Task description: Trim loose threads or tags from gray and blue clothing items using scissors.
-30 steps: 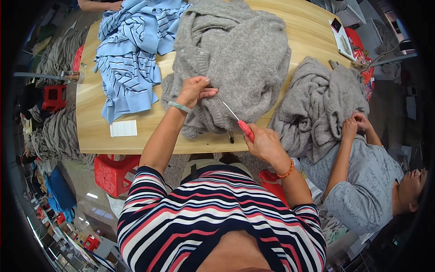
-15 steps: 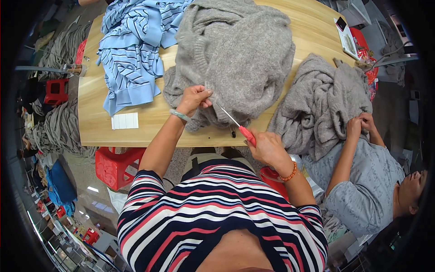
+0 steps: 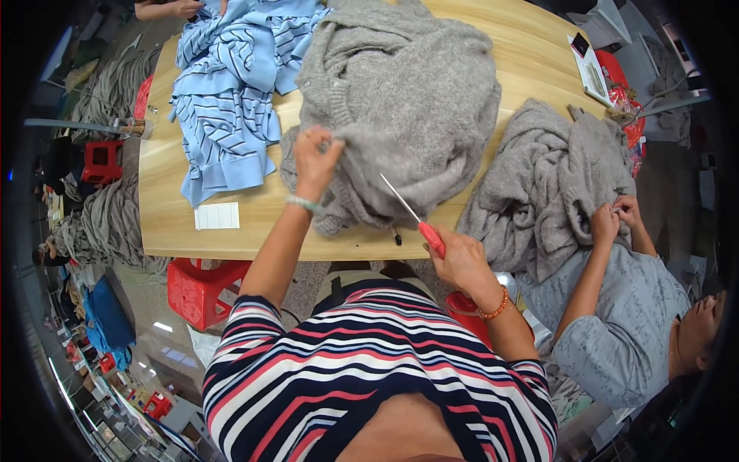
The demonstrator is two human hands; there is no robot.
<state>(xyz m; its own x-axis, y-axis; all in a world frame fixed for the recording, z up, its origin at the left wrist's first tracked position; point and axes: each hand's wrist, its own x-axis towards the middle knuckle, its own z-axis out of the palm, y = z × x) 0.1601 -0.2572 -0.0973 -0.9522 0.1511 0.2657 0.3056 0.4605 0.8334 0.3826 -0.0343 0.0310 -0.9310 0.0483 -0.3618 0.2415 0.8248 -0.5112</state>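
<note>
A large heap of grey knit garments (image 3: pixel 419 85) lies on the wooden table in front of me. My left hand (image 3: pixel 317 160), a little blurred, is closed in a pinch at its near left side, with a fold of grey knit at the fingertips. In my right hand (image 3: pixel 462 266), near the table's front edge, is a tool with a red handle (image 3: pixel 433 239) and a thin metal shaft (image 3: pixel 399 194). Its shaft points up and left toward the heap; I cannot make out the tip's shape. A small dark object (image 3: pixel 396 235) lies beside the shaft.
Light-blue striped knitwear (image 3: pixel 227 115) lies at the left, above a white card (image 3: pixel 217 216). A co-worker's hands (image 3: pixel 614 219) hold a second grey knit pile (image 3: pixel 531 185) at the right. Another person's hand (image 3: pixel 185 8) is at the far left. A red stool (image 3: pixel 192 292) stands below.
My left hand has moved up and slightly left, and the grey knit beside it has shifted. The tool has moved slightly right and down. Another person's hands have appeared at the far left.
</note>
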